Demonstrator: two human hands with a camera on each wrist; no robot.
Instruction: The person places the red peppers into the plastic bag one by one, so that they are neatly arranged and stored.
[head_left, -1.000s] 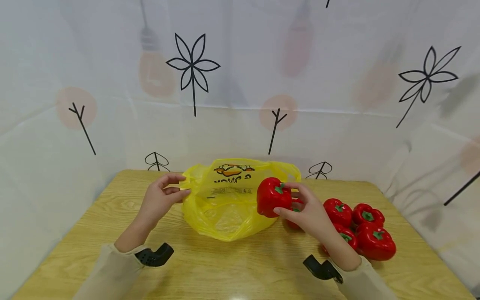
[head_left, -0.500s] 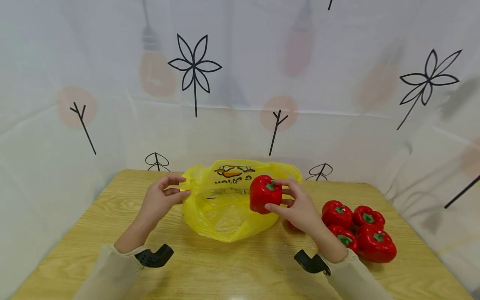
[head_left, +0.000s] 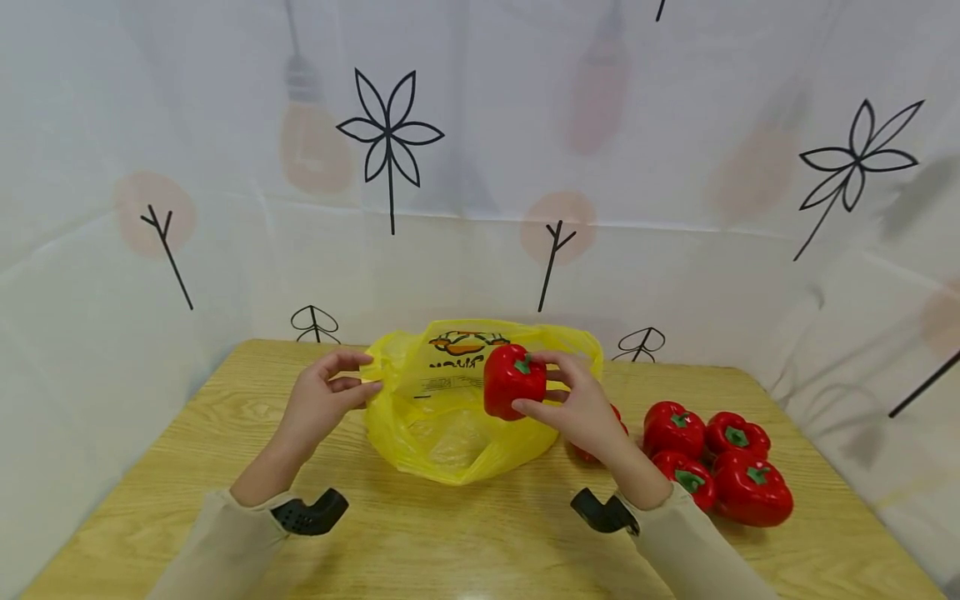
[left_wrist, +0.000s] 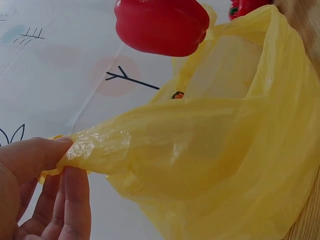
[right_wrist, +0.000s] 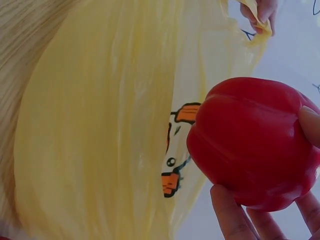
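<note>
Over the table [head_left: 420,554], left hand [head_left: 321,393] pinches a yellow bag [head_left: 450,454] — right hand [head_left: 583,408] grips a red pepper [head_left: 512,385].

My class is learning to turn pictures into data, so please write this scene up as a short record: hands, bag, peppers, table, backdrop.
Left hand: pinches the bag's edge
Right hand: holds one pepper
Held pepper: red, green stem; raised by the bag's mouth, not inside
Bag: yellow, printed, mouth open
Other peppers: one beside the bag, four grouped at right
Table: wood-grain top
Backdrop: pale, with line-drawn flowers
</note>
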